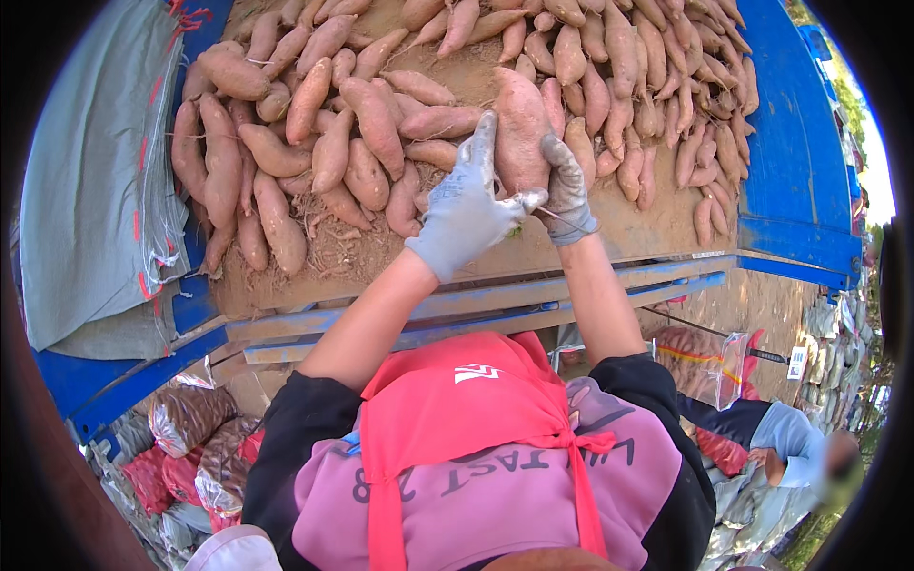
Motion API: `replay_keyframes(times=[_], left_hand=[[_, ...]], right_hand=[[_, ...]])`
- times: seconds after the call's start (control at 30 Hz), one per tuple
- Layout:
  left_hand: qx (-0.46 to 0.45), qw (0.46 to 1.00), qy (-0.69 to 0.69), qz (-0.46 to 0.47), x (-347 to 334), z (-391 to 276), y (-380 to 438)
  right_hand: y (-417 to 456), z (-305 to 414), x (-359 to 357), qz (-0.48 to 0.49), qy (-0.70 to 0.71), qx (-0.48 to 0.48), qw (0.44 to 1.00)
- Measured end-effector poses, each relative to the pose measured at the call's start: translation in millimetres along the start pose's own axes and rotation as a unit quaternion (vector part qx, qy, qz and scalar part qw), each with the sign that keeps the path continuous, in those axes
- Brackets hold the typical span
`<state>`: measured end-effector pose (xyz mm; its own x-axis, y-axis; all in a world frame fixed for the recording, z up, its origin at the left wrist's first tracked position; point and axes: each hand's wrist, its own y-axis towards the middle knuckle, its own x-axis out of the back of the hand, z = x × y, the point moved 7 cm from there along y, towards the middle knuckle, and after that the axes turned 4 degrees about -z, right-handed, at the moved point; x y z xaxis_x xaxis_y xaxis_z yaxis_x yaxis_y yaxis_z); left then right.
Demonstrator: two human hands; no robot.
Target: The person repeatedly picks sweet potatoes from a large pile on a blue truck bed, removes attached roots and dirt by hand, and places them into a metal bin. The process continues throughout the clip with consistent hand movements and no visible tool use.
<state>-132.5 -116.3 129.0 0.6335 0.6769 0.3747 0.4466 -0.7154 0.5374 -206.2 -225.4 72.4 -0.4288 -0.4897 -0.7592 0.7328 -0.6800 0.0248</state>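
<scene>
A large pinkish sweet potato (523,132) stands nearly lengthwise between my two gloved hands, above the truck bed. My left hand (460,203), in a grey-blue coated glove, holds its left side and lower end, with the index finger along the side and the thumb across the bottom. On the right side, my right hand (569,189) grips the same root, its fingers partly hidden behind it. A thin strand (564,218) crosses below the right palm. Many loose sweet potatoes (371,121) lie heaped around and beyond my hands.
Blue metal side panels (792,143) flank the soil-covered bed (643,239), with a grey tarp (93,185) over the left one. A metal rail (500,296) runs before me. Filled bags (189,417) sit low left; a person (778,435) bends among sacks at lower right.
</scene>
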Motion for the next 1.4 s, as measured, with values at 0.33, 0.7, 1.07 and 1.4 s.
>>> replay_keyframes(times=[0.33,0.7,1.07,1.4], left_hand=[[0.030,0.989,0.112,0.091,9.1,15.2,-28.7],[0.165,0.979,0.115,0.018,76.7,63.9,3.0],[0.346,0.833,-0.399,0.167,39.4,68.5,-31.5],[0.237,0.967,-0.032,-0.091,208.9,126.2,8.0]], right_hand=[[13.4,-30.8,35.5,-0.017,0.125,-0.082,0.989],[26.1,-40.0,-23.2,-0.020,-0.069,-0.037,0.997],[27.3,-47.5,-56.4,0.075,0.107,-0.186,0.974],[50.0,-34.5,-65.6,-0.022,-0.199,-0.002,0.980]])
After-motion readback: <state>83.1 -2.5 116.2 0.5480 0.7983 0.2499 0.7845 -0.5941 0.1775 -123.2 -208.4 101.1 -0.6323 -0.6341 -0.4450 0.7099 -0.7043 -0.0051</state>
